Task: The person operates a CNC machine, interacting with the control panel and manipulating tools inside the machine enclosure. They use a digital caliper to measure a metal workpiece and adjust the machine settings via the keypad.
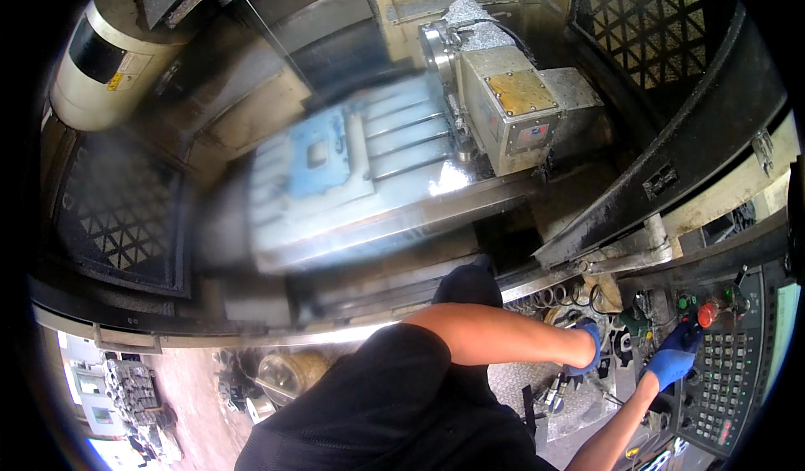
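My right hand (673, 360), in a blue glove, reaches up from the lower edge and rests its fingertips on the dark control panel (729, 387), just below a red round button (707, 313) and a green button (686, 301). It holds nothing. My left hand (589, 347), also in a blue glove, stretches across from my shoulder to a ledge of small tools (553, 391) beside the panel. Its fingers are hidden behind the wrist. Inside the machine, a pale blue slotted table (352, 165) appears blurred.
A boxy grey fixture with a rusty top plate (516, 102) sits on the table's right end. A cream cylinder (101, 60) hangs at the upper left. Mesh guards (126, 219) line the enclosure. Coiled metal shavings (553, 299) lie near the ledge. Metal parts (130, 391) sit at lower left.
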### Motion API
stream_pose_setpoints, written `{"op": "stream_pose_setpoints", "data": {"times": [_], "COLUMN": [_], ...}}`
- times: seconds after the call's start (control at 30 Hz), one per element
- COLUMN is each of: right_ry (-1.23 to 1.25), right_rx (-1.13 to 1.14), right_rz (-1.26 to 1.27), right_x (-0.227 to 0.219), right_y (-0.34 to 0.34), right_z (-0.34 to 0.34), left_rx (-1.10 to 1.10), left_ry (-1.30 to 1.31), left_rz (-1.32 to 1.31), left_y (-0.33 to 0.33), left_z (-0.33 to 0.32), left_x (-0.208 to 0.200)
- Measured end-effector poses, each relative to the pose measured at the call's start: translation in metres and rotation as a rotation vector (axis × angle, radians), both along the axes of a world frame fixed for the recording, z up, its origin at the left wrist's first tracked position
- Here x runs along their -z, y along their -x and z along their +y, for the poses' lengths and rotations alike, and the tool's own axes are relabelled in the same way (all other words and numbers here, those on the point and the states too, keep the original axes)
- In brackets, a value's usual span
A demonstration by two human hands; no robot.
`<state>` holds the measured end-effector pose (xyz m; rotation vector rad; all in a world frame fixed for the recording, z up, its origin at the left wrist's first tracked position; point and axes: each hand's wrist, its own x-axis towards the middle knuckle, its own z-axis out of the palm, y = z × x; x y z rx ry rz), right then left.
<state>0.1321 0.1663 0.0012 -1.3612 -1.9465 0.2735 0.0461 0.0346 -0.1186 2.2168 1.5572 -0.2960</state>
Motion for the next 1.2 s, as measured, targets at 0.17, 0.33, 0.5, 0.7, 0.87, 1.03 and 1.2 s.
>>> {"op": "stream_pose_setpoints", "data": {"times": [0.17,0.33,0.5,0.7,0.87,1.03,1.2], "right_ry": [0.011,-0.047,-0.095,-0.010,0.168,0.417,1.070], "right_rx": [0.043,0.005,0.010,-0.081,-0.186,-0.235,-0.127], "right_rz": [-0.036,0.015,0.032,0.126,0.288,0.410,1.111], "right_x": [-0.004,0.012,0.017,0.010,0.011,0.004,0.020], "right_y": [0.003,-0.004,-0.003,-0.009,-0.023,-0.019,-0.039], "right_z": [-0.004,0.007,0.007,-0.003,-0.030,-0.076,-0.050], "left_rx": [-0.002,0.003,0.016,0.044,0.125,-0.088,-0.079], "left_ry": [-0.027,-0.009,0.018,0.054,0.231,0.261,0.308], "left_rz": [0.013,0.005,0.007,0.024,0.065,0.035,0.031], "left_y": [0.000,0.002,0.001,-0.012,-0.006,0.036,0.032], "left_z": [0.003,0.006,0.007,0.014,0.002,-0.036,-0.027], "left_x": [0.010,0.010,0.010,0.030,-0.014,-0.099,-0.136]}}
